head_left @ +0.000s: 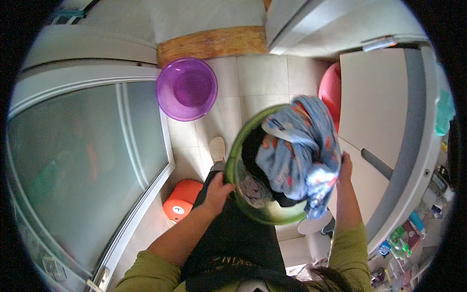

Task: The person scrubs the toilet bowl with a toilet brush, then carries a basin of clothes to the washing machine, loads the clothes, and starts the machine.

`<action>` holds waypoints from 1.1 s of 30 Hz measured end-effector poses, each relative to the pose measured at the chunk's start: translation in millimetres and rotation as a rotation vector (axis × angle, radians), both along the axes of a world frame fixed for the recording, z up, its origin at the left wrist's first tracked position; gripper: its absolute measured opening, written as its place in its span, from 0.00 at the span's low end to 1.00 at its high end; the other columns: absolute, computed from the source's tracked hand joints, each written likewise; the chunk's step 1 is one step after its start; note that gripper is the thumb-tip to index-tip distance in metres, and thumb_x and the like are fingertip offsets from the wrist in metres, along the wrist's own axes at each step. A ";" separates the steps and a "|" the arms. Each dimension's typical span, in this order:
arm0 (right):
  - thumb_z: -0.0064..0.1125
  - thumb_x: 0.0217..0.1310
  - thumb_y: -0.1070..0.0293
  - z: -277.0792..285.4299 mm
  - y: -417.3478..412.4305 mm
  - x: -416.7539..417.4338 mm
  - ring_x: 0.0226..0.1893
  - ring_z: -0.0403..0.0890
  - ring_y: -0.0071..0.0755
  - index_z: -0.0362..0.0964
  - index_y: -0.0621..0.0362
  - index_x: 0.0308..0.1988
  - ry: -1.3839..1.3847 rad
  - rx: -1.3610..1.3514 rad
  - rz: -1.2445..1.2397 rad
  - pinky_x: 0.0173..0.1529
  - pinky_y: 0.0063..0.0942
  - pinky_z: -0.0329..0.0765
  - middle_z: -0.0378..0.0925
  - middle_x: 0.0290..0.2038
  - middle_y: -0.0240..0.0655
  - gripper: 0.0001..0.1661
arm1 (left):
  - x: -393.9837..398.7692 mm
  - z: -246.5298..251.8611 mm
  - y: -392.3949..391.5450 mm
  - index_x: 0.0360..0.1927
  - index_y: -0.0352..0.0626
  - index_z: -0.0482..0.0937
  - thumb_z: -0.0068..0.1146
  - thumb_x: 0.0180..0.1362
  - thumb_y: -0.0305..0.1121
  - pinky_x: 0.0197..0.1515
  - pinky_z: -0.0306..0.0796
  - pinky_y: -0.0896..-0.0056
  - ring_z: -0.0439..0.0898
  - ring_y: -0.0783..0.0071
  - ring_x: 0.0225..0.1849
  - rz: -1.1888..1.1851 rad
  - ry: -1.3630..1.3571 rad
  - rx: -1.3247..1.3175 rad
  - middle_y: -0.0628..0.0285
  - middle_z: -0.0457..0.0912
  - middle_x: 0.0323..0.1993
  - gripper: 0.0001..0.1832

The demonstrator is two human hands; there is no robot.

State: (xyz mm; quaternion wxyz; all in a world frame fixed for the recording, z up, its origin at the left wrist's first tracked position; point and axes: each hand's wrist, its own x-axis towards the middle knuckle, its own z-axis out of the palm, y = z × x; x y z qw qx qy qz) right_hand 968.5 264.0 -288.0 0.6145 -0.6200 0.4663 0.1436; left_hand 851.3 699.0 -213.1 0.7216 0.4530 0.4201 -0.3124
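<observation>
My left hand [216,195] grips the left rim of a green plastic basin [236,160], fingers curled over its edge. At the basin's right side is my right hand [344,168], its fingers mostly hidden behind the cloth and rim. Piled in the basin is blue patterned fabric [299,149], which hangs over the right and lower rim. Under it lie dark cloth and a pinkish-grey cloth [253,191]. The basin is held in front of my body, above the tiled floor.
A purple basin [186,89] stands on the floor at upper left, by a wooden threshold [213,42]. An orange-red container [182,199] sits beside the frosted glass door [84,146]. A pink basin [330,95] is partly behind a white cabinet [372,102]; bottles crowd the lower right.
</observation>
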 end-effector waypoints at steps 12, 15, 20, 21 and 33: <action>0.39 0.58 0.53 249.6 0.7 3.7 0.34 0.76 0.38 0.69 0.61 0.41 -0.185 0.196 -0.031 0.43 0.33 0.73 0.75 0.34 0.40 0.23 | -2.8 199.8 -32.6 0.46 0.33 0.59 0.54 0.43 0.32 0.43 0.65 0.57 0.71 0.44 0.41 -0.329 -0.715 0.059 0.40 0.69 0.36 0.26; 0.38 0.58 0.53 276.7 5.8 23.2 0.35 0.76 0.39 0.69 0.61 0.42 -0.212 0.235 0.014 0.43 0.34 0.73 0.75 0.35 0.40 0.24 | 2.1 219.8 -33.7 0.42 0.34 0.59 0.54 0.43 0.33 0.40 0.64 0.56 0.70 0.43 0.39 -0.253 -0.816 0.061 0.40 0.69 0.33 0.24; 0.36 0.58 0.53 303.2 26.3 51.3 0.36 0.77 0.41 0.69 0.61 0.44 -0.234 0.312 0.088 0.44 0.36 0.73 0.75 0.37 0.41 0.25 | -2.8 242.2 -13.2 0.42 0.33 0.60 0.54 0.43 0.32 0.40 0.65 0.59 0.72 0.52 0.36 -0.256 -0.821 0.147 0.44 0.69 0.32 0.24; 0.35 0.58 0.53 303.2 32.8 58.2 0.36 0.77 0.42 0.68 0.61 0.44 -0.238 0.339 0.115 0.44 0.37 0.73 0.75 0.38 0.41 0.26 | -6.0 237.0 -10.6 0.40 0.34 0.62 0.53 0.45 0.32 0.39 0.65 0.63 0.70 0.63 0.36 -0.137 -0.759 0.078 0.49 0.69 0.31 0.20; 0.35 0.56 0.54 319.7 203.2 145.4 0.30 0.74 0.41 0.68 0.63 0.34 -0.138 0.471 0.436 0.45 0.36 0.70 0.74 0.29 0.46 0.23 | 0.7 261.8 67.8 0.28 0.44 0.69 0.44 0.56 0.40 0.32 0.66 0.69 0.69 0.74 0.28 0.650 -0.338 0.233 0.64 0.69 0.26 0.11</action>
